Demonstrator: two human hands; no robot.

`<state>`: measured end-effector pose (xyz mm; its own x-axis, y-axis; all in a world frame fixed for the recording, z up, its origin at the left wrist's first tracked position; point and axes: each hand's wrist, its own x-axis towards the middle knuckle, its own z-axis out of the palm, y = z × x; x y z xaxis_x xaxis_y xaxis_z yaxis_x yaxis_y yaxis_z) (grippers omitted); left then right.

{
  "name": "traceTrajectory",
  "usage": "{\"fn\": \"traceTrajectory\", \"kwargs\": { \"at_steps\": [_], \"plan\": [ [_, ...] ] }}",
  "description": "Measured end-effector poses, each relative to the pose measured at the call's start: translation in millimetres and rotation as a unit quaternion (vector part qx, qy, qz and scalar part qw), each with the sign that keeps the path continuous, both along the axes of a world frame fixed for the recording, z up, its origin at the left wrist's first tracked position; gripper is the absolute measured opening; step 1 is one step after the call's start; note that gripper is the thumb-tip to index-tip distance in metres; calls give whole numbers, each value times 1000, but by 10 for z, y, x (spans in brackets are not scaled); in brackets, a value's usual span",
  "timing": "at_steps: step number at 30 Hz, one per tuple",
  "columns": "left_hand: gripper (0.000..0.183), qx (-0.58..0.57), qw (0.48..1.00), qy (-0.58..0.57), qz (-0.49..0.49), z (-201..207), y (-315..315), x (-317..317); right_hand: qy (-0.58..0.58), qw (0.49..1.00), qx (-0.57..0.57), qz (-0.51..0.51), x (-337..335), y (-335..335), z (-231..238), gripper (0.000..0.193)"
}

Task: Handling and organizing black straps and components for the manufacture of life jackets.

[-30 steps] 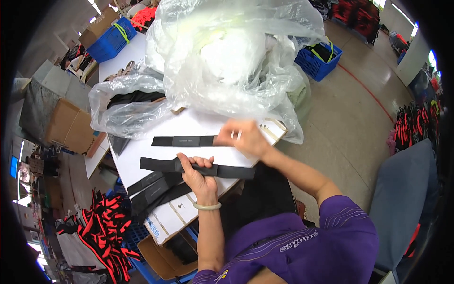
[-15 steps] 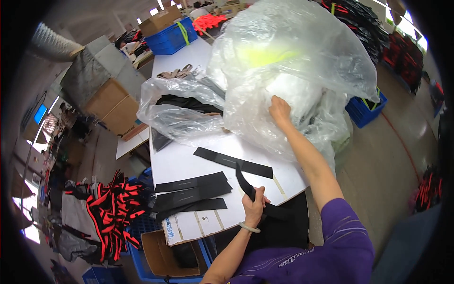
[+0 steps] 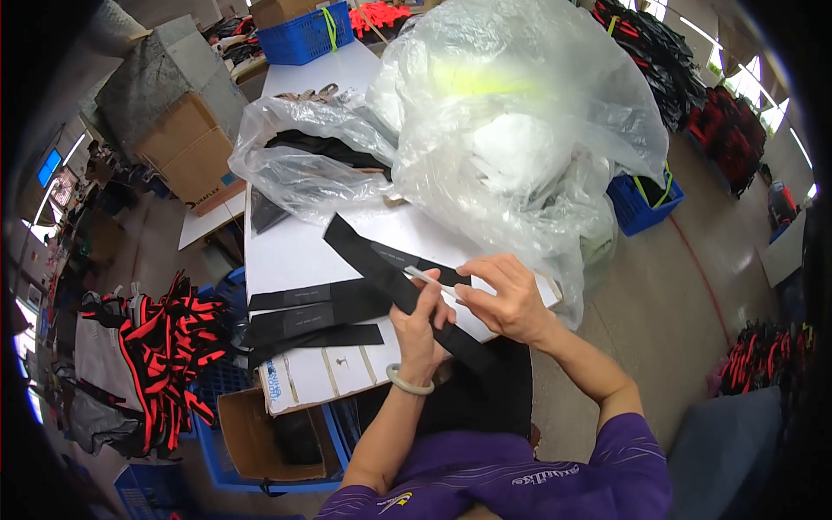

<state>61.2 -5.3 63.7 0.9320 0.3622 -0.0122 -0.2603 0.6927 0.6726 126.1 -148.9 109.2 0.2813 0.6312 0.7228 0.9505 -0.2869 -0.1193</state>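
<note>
Between the thumb and fingers of my left hand [image 3: 418,340] is a long black fabric strip [image 3: 368,264], slanting from the table's middle toward my lap. My right hand [image 3: 513,302] is closed in a pinch on a thin whitish strip [image 3: 422,275], which lies across the black one by my left thumb. Its exact kind I cannot make out. Under and behind the held strip lies another black strip [image 3: 397,254] with a greyish printed band. Left of my hands, several more black strips [image 3: 316,319] overlap on the white table [image 3: 299,374].
Big clear plastic bags [image 3: 511,165] bulge over the table's far half; a smaller bag [image 3: 316,173] holds black material. A cardboard box [image 3: 251,433] in a blue crate [image 3: 221,472] stands below the near left edge. Red-and-black pieces [image 3: 160,364] hang at left. A blue crate [image 3: 637,208] stands right.
My right hand has come back from the big plastic bag to my left hand, now pinching a whitish strip. The held black strip has been raised and lies more stretched out. The view has shifted.
</note>
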Motion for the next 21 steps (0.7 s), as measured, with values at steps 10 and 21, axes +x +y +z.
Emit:
{"fn": "traceTrajectory", "kwargs": {
  "at_steps": [10,21],
  "plan": [
    [25,57,993,48,93,151,224,-365,74,993,-31,85,-196,258,86,22],
    [13,84,994,-57,37,83,263,-455,475,864,70,152,-390,393,125,16]
  ]
}}
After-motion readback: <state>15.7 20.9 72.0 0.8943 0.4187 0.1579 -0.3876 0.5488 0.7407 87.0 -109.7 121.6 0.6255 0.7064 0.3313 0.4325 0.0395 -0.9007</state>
